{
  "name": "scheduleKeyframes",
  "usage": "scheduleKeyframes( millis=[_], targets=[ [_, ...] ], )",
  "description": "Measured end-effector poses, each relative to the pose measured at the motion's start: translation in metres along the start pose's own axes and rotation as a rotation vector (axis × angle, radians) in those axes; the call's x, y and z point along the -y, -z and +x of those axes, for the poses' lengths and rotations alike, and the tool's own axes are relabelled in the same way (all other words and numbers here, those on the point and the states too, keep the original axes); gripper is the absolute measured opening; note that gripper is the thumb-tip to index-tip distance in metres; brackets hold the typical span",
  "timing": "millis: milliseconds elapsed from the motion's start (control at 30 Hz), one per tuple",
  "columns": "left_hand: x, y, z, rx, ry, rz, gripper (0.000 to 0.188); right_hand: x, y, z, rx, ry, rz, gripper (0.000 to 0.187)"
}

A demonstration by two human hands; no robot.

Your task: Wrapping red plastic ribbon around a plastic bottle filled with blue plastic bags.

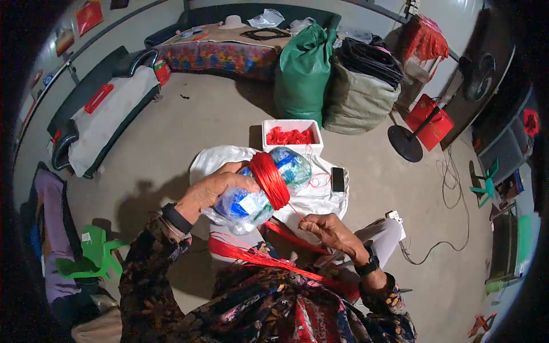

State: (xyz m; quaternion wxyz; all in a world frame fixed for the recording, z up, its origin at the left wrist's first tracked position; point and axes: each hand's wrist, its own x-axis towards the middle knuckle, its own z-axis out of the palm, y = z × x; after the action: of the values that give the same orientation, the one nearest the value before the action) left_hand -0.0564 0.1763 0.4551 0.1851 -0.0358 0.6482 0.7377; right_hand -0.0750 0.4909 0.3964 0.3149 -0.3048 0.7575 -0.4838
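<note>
My left hand (214, 188) grips a bundle of clear plastic (243, 207) with blue and green showing through; it may be bottles, but I cannot make out its core. A thick band of red cord (270, 180) is wound round the bundle's middle. From that band a thin strand runs down to my right hand (334, 233), whose thumb and fingers pinch it. Across my lap stretches a loose skein of red cord (260, 258), below both hands. The bundle is held tilted above my knees.
Beyond the bundle, a white box (291, 123) holds red material. A phone (338, 179) lies on a white sheet (320, 201). Further off stand a full green sack (303, 77) and a floor fan (407, 143). At left is a green plastic chair (94, 251); a cable (446, 246) trails at right.
</note>
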Motion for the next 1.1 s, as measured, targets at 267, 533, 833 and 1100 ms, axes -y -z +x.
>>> scheduleKeyframes(
  millis=[267,533,833,1100],
  targets=[
    [0.005,-0.026,-0.004,-0.023,-0.275,0.403,0.084,-0.007,-0.012,-0.012,-0.053,0.084,-0.256,0.027],
    [0.008,-0.044,-0.028,-0.268,-0.389,0.924,0.083,0.062,-0.001,-0.036,-0.001,0.383,-0.527,0.019],
    [0.012,-0.056,-0.046,-0.348,-0.547,1.003,0.081,0.060,-0.010,-0.055,0.139,0.417,-0.558,0.012],
    [0.012,-0.052,-0.041,-0.276,-0.404,1.055,0.081,0.085,-0.006,-0.062,0.126,0.504,-0.641,0.014]
  ],
)
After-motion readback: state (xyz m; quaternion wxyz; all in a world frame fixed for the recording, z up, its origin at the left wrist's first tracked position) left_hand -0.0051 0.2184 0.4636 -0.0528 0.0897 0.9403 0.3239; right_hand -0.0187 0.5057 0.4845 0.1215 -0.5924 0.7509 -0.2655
